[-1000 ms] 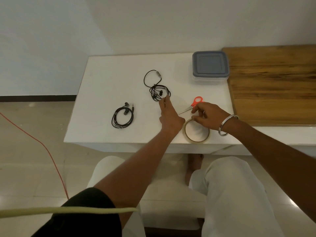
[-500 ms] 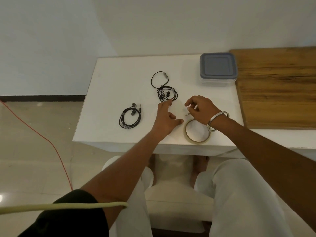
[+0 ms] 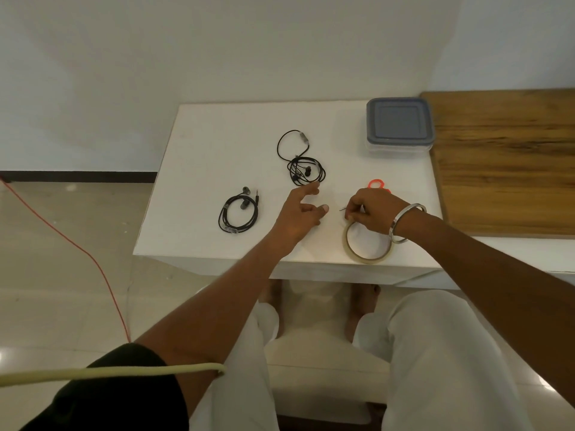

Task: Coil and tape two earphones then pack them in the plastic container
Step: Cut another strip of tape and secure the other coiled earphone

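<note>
While left-centre earphone (image 3: 238, 213) lies coiled and apparently taped, second earphone (image 3: 303, 164) at centre stays loose under spread left hand (image 3: 300, 213); right hand (image 3: 370, 209) pinches scissors (image 3: 378, 186), container (image 3: 399, 127) upper right lidded.

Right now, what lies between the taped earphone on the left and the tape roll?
In the head view, only the left hand lies between the taped earphone and tape roll.

Black earphones (image 3: 239, 212) on a white table (image 3: 217, 144), orange scissors (image 3: 378, 185), grey-lidded container (image 3: 399, 126), streaky brown wooden board (image 3: 510, 163).
</note>
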`<action>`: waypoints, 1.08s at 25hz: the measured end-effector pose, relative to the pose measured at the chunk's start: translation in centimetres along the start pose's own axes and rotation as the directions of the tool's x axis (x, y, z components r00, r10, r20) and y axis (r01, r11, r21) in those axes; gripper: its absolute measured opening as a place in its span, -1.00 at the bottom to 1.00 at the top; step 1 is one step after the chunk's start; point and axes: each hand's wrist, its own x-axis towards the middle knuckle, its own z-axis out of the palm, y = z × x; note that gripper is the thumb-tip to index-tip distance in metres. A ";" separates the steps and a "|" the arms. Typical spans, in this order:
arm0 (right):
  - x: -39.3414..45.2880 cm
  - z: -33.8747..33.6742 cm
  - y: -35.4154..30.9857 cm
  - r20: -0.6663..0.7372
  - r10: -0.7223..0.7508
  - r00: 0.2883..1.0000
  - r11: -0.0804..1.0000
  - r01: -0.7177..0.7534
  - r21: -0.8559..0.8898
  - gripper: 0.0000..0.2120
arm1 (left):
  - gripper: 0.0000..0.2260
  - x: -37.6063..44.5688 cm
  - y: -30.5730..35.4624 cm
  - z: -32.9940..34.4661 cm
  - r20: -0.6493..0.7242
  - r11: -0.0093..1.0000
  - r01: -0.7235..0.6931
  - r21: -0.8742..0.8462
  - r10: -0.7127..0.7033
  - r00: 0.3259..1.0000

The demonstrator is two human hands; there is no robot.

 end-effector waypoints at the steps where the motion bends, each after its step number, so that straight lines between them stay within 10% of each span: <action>1: 0.2 0.0 -0.2 -0.041 -0.002 0.999 1.000 0.003 0.030 -0.83 | -0.60 0.0 0.1 -0.1 0.003 0.998 0.012 -0.057 -0.012 1.000; 6: 1.4 0.5 -2.3 -0.267 0.153 0.951 0.939 -0.056 0.339 -0.84 | -0.65 -0.3 0.6 -0.6 0.038 0.967 0.064 -0.249 -0.056 0.998; 12: 2.2 1.1 -3.6 -0.169 0.254 0.952 0.750 -0.084 0.656 -0.85 | -0.40 -0.5 1.0 -1.1 0.046 0.982 0.005 -0.188 0.004 0.999; 27: 2.2 1.6 -4.1 -0.080 0.329 0.941 0.660 -0.169 0.732 -0.72 | -0.26 -0.6 0.4 -1.2 0.059 0.993 -0.113 -0.026 0.114 0.992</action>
